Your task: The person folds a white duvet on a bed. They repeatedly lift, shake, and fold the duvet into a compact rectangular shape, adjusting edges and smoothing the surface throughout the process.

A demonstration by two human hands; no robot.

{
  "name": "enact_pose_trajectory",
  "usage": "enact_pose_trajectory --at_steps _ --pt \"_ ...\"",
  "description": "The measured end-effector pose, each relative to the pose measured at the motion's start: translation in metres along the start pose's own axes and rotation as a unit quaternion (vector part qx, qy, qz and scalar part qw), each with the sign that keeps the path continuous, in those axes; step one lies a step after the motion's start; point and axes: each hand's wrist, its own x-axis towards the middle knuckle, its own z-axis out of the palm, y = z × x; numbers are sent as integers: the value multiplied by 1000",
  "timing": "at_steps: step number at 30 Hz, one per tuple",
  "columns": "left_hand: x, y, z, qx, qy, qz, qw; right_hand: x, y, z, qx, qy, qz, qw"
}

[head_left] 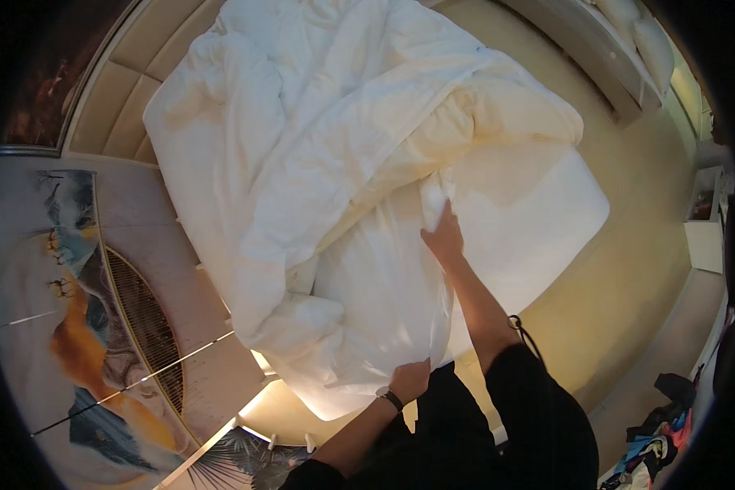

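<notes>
A large white duvet point(302, 147) lies heaped and wrinkled over the bed, its thicker folds at the far and left side. Toward me, a thinner, flatter stretch of white duvet cover point(384, 286) spreads out, its edge running between my two hands. At the near edge of the bed, my left hand point(410, 381) is closed on that cover's edge. Farther up and a little to the right, my right hand point(444, 237) grips a gathered fold of the same cover. The smooth white mattress point(539, 204) shows bare of the duvet on the right.
A padded beige headboard point(159, 49) stands at the upper left, beside a wall with a painted mural point(98, 327). Tan floor point(629, 269) runs along the right of the bed. A white box-like cabinet point(704, 237) and piled clothes point(657, 441) are at the far right.
</notes>
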Motion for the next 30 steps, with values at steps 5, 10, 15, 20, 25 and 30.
enact_pose_trajectory --at_steps 5,10,15,20,25,30 --pt "-32 28 -17 -21 -69 -16 997 32 0 -36 19 -50 49 997" --pt "-64 4 45 -303 -146 3 942 -69 245 -92 412 25 258 874" --pt "-44 -39 59 -282 -304 -111 903 -76 323 -54 127 204 270 932" --pt "-30 -120 -13 155 431 -319 830 -10 151 -71 -101 282 219 929" --pt "-8 -144 -141 122 535 -497 672 3 254 -60 -65 149 95 982" --pt "15 -160 -165 -2 480 -636 604 -107 419 -143 -203 207 323 901"
